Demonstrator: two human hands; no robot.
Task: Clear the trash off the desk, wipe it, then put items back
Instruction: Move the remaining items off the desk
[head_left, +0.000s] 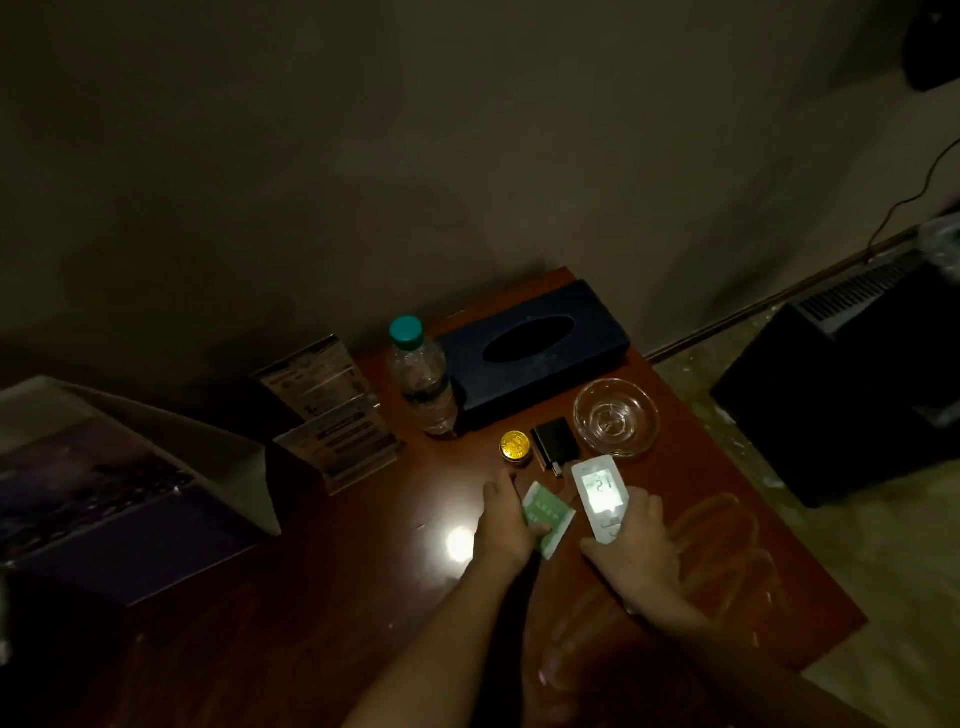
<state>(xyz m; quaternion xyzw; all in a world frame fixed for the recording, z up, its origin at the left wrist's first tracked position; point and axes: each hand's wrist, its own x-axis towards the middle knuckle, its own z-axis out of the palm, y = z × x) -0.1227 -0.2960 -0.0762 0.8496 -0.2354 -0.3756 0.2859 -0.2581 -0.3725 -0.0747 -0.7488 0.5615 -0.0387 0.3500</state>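
Observation:
On the reddish wooden desk (737, 561), my left hand (501, 525) holds a small green packet (548, 514) against the desk top. Just to its right, my right hand (636, 545) grips a white remote control (600, 496) whose lit screen reads 21. Beyond the hands lie a small gold tin (515, 447) and a black lighter-like box (555, 439). A glass ashtray (616, 417), a water bottle with a green cap (423, 382) and a dark tissue box (535, 353) stand farther back.
Two upright leaflet stands (332, 410) sit at the desk's left. A large box with a printed picture (114, 488) fills the left side. A black appliance (852, 384) stands on the floor to the right. A bright light glare (460, 543) marks the desk.

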